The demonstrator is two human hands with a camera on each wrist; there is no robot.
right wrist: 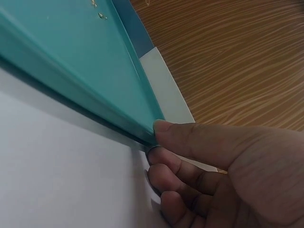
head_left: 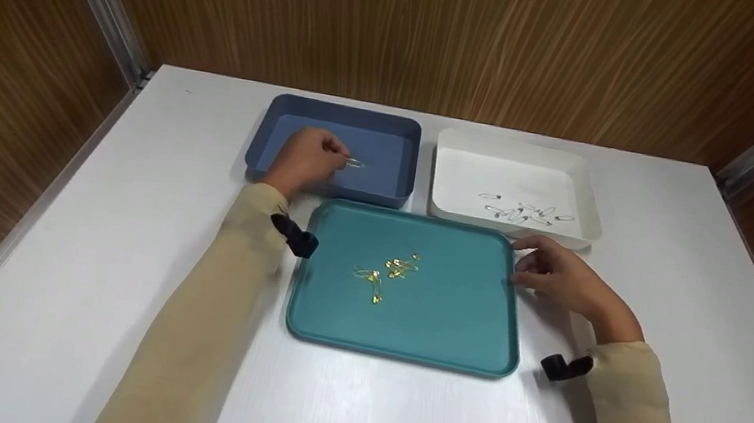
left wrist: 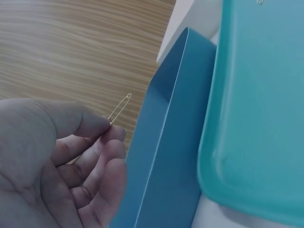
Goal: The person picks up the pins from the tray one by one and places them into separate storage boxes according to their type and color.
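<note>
- Head view: a gold safety pin (head_left: 355, 163) is pinched by the left hand (head_left: 305, 159) over the blue tray (head_left: 345, 114); the teal tray (head_left: 401, 351) is gripped at its right rim by the right hand (head_left: 559, 278).
- Left wrist view: the pin (left wrist: 119, 108) is pinched between thumb and fingertips (left wrist: 112, 137).
- Right wrist view: the teal tray's edge (right wrist: 95, 102) is held by the thumb and curled fingers (right wrist: 164, 164).

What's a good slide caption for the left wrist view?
Left hand pinches a gold safety pin above the blue bin, beside the teal tray.
</note>
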